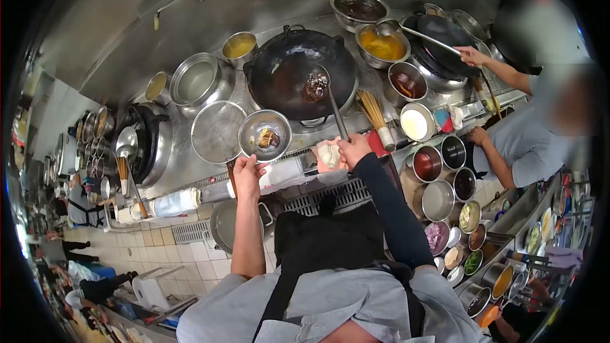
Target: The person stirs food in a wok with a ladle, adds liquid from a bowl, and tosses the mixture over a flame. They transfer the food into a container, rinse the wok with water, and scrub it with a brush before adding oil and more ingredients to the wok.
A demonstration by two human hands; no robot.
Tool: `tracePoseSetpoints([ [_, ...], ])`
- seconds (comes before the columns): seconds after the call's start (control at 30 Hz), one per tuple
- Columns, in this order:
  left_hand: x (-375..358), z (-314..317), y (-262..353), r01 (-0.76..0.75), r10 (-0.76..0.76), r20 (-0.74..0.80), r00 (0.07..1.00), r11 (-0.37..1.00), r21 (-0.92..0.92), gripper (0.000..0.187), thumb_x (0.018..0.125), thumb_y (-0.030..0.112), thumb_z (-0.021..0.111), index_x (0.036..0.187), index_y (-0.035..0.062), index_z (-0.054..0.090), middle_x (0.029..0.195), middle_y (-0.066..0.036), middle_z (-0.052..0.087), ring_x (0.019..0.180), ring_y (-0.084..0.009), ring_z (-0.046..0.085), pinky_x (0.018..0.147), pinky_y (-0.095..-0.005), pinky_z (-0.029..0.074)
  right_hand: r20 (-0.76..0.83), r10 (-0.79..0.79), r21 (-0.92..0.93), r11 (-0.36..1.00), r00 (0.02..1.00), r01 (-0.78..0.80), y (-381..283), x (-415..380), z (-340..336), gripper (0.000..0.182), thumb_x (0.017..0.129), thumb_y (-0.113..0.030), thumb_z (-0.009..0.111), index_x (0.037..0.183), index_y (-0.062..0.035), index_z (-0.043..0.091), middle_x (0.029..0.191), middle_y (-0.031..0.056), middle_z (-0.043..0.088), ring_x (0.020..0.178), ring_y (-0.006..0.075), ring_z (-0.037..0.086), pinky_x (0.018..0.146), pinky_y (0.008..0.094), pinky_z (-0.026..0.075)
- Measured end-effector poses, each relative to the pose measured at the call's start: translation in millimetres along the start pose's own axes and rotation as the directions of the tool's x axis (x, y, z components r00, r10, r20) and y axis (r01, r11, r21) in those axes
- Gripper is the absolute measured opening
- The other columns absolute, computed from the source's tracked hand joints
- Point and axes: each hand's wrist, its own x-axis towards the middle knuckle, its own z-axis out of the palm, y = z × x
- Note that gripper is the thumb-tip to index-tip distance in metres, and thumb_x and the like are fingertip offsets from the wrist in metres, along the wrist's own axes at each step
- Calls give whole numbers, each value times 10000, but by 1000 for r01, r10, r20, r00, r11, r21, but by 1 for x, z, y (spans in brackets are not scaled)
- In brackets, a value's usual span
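Note:
My left hand [249, 171] is closed on the near rim of a small steel bowl [282, 122], which holds a little brownish and yellow food. In my right hand [353, 151] is the handle of a long ladle [337, 112], gripped with closed fingers. The ladle's head, with dark glossy sauce in it, is over a big black wok [273, 63]. A round mesh strainer [218, 132] lies left of the bowl. White and pink cloths [328, 155] lie on the counter's front edge, beside my right hand.
At right a co-worker [534, 146] holds another ladle over a bowl of yellow liquid [382, 46]. Bamboo brushes [375, 117], a cup of white liquid [415, 124] and several sauce pots stand right of the wok. Leftward are a large steel pot [195, 80] and a second wok [145, 140].

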Motion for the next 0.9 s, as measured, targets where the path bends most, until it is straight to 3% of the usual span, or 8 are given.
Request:
tracePoseSetpoints([
  [0.13,6,-14,0,-30,27,-52,998,999,-44,174,1009,144,673,923,122,523,774,-19,597,731,-212,703,584,-281,545,-167,-411,-582,775,896,247,14,-4,18,307,888,-122,658,1157,2,582,912,292,656,935,530,622,884,551,509],
  [0.27,22,-18,0,-72,68,-65,996,996,-54,169,1025,165,657,938,112,521,828,-30,621,721,-182,687,608,-290,558,-178,-514,-593,736,839,325,30,-17,6,455,873,-68,676,1318,-48,583,1004,263,701,978,449,690,849,473,547],
  [0.53,61,8,44,-265,277,-28,961,940,214,203,1044,194,625,932,79,501,835,-37,586,701,-151,638,579,-283,547,-202,-267,-641,763,942,79,13,-48,-37,519,826,-20,677,1339,-19,594,978,253,708,951,416,710,838,450,547],
  [0.6,90,23,62,-460,503,105,858,660,594,174,1014,158,626,967,41,505,908,-114,610,732,-187,656,600,-321,554,-136,-472,-786,587,871,196,17,-49,-57,547,815,-21,679,1355,-42,596,1043,239,702,971,433,684,832,493,543],
  [0.67,118,51,81,-553,651,414,636,10,833,120,954,62,633,1011,6,544,1055,-234,636,791,-271,697,646,-400,579,-94,-491,-846,498,866,191,-5,-55,-72,566,818,-41,696,1373,-75,592,1123,221,699,990,421,680,834,517,544],
  [0.73,139,107,72,-569,614,526,588,-149,809,171,903,51,629,1067,5,611,1297,-337,535,898,-384,711,735,-462,601,-49,-498,-873,442,866,205,-22,-41,-70,532,858,-31,634,1382,-99,571,1119,219,687,966,428,680,818,519,541],
  [0.8,156,166,43,-568,301,701,646,-424,705,245,909,96,612,1135,7,642,1417,-381,432,934,-430,717,773,-462,620,-53,-397,-876,459,916,148,-49,-21,-50,446,879,-86,629,1319,-90,555,1119,233,676,976,452,668,813,550,527],
  [0.9,212,191,41,-333,430,558,710,-493,804,262,956,110,555,1174,-5,644,1435,-409,404,897,-417,731,740,-439,638,-69,-467,-886,435,881,161,-50,6,-26,498,846,-68,619,1338,-20,561,1106,232,697,1000,426,684,854,515,544],
])
